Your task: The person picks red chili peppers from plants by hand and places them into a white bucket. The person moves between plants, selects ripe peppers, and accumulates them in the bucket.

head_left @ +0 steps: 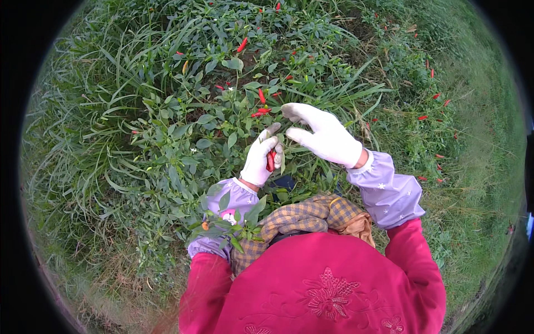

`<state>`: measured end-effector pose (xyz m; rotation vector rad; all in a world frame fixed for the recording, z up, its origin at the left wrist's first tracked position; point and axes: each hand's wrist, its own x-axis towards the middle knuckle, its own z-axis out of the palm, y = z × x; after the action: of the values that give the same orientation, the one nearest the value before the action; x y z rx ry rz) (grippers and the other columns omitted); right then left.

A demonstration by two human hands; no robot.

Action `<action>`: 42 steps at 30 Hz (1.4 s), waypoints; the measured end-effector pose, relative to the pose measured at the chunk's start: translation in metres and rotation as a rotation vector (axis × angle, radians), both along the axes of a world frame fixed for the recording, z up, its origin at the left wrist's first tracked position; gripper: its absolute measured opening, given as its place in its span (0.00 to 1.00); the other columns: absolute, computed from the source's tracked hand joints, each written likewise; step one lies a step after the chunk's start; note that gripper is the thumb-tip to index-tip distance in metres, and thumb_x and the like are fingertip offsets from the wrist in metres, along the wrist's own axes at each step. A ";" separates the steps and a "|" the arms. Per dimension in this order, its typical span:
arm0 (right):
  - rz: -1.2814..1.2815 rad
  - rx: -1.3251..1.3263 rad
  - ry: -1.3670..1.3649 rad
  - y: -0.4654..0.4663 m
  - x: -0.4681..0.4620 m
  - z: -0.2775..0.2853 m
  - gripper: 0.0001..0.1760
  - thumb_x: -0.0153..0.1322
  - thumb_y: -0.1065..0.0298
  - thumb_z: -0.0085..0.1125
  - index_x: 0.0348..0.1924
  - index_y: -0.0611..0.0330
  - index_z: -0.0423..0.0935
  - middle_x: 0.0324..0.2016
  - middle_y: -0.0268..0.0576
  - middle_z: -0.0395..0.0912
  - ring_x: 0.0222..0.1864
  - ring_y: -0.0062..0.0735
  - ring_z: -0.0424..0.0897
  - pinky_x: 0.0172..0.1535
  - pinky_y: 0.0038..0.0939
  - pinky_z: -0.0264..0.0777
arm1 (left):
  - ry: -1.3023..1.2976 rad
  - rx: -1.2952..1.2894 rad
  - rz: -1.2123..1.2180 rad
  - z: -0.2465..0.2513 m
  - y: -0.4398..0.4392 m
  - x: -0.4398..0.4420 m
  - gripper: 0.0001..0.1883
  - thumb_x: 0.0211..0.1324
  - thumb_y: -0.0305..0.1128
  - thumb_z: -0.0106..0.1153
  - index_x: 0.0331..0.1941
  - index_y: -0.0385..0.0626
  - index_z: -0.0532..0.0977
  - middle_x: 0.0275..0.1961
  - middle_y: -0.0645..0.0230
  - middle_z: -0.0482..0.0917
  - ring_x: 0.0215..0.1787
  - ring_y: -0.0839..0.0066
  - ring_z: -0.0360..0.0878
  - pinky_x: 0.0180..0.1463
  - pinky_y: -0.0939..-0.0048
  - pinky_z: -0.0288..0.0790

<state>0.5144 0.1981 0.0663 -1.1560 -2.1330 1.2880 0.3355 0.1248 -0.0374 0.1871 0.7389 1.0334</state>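
Note:
White work gloves with grey, soiled fingertips cover both hands. In the palm of my left hand (pixel 262 156), under curled fingers, lie red chili peppers (pixel 270 160); how many cannot be told. To its right is my right hand (pixel 321 132), thumb and fingers apart, with nothing seen between them. Both hands are over a leafy chili plant (pixel 204 125). Just beyond the fingertips hang a cluster of red chilies (pixel 262 112) and one upright red chili (pixel 261 96). Leaves partly cover the left glove's outer edge.
A checked cloth bag (pixel 292 217) sits at my waist. A leafy chili branch (pixel 233 227) with green pods crosses my left sleeve (pixel 233 200). Tall grass (pixel 112 96) grows at the left. More red chilies (pixel 422 117) dot the plants at right, and another (pixel 242 44) hangs farther ahead.

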 end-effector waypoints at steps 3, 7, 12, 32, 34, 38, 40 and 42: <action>0.261 -0.054 -0.055 -0.007 -0.029 -0.023 0.26 0.69 0.55 0.53 0.55 0.64 0.70 0.47 0.54 0.76 0.48 0.49 0.77 0.53 0.36 0.70 | -0.091 0.015 0.025 0.025 -0.020 -0.014 0.31 0.61 0.30 0.46 0.68 0.48 0.52 0.23 0.72 0.70 0.17 0.83 0.65 0.19 0.81 0.61; 0.365 -0.188 -0.047 -0.027 -0.017 -0.033 0.17 0.69 0.58 0.54 0.46 0.60 0.76 0.38 0.51 0.78 0.42 0.47 0.79 0.46 0.37 0.72 | -0.257 0.019 -0.048 0.051 -0.035 -0.007 0.36 0.58 0.31 0.51 0.70 0.49 0.49 0.26 0.75 0.67 0.20 0.86 0.64 0.20 0.83 0.60; 0.495 0.374 -0.172 -0.031 -0.002 -0.029 0.13 0.68 0.57 0.54 0.26 0.57 0.70 0.22 0.45 0.72 0.29 0.53 0.75 0.33 0.44 0.68 | 0.016 -0.009 -0.255 0.068 -0.033 -0.002 0.34 0.57 0.30 0.52 0.68 0.44 0.52 0.21 0.77 0.65 0.17 0.86 0.61 0.20 0.82 0.57; 0.533 -0.803 -0.042 -0.029 0.020 0.018 0.19 0.75 0.55 0.47 0.33 0.64 0.74 0.23 0.35 0.71 0.27 0.22 0.68 0.33 0.28 0.65 | 0.274 0.538 -0.463 0.081 -0.027 0.002 0.37 0.55 0.37 0.61 0.65 0.34 0.56 0.59 0.61 0.70 0.58 0.74 0.69 0.59 0.71 0.65; 0.411 -0.924 0.000 -0.025 0.013 0.015 0.20 0.75 0.55 0.46 0.32 0.65 0.74 0.22 0.36 0.71 0.24 0.23 0.68 0.30 0.27 0.64 | 0.416 0.431 -0.393 0.083 -0.024 0.000 0.33 0.56 0.30 0.58 0.65 0.36 0.58 0.53 0.64 0.73 0.49 0.79 0.71 0.51 0.75 0.66; 0.363 -0.344 -0.142 -0.015 0.001 0.002 0.23 0.71 0.49 0.50 0.30 0.64 0.72 0.20 0.43 0.72 0.24 0.32 0.71 0.31 0.35 0.66 | 0.419 0.248 -0.188 0.085 -0.017 0.002 0.28 0.58 0.25 0.53 0.63 0.39 0.61 0.43 0.71 0.74 0.29 0.89 0.66 0.31 0.84 0.61; 0.333 -0.400 -0.091 -0.012 -0.001 -0.002 0.22 0.71 0.50 0.52 0.28 0.64 0.71 0.19 0.40 0.70 0.24 0.27 0.70 0.29 0.33 0.64 | 0.401 0.195 -0.174 0.087 -0.014 0.004 0.27 0.60 0.28 0.52 0.63 0.39 0.61 0.36 0.73 0.74 0.24 0.90 0.63 0.26 0.86 0.59; 0.264 -0.674 -0.054 -0.012 0.001 -0.001 0.19 0.70 0.54 0.54 0.25 0.62 0.71 0.18 0.33 0.69 0.22 0.20 0.69 0.26 0.28 0.62 | 0.314 0.166 -0.192 0.088 -0.014 0.006 0.29 0.59 0.31 0.53 0.64 0.39 0.60 0.32 0.75 0.73 0.22 0.90 0.63 0.25 0.85 0.58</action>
<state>0.5149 0.1862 0.0655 -1.1682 -1.9842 2.2303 0.3416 0.1111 0.0507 0.5633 0.8993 0.8912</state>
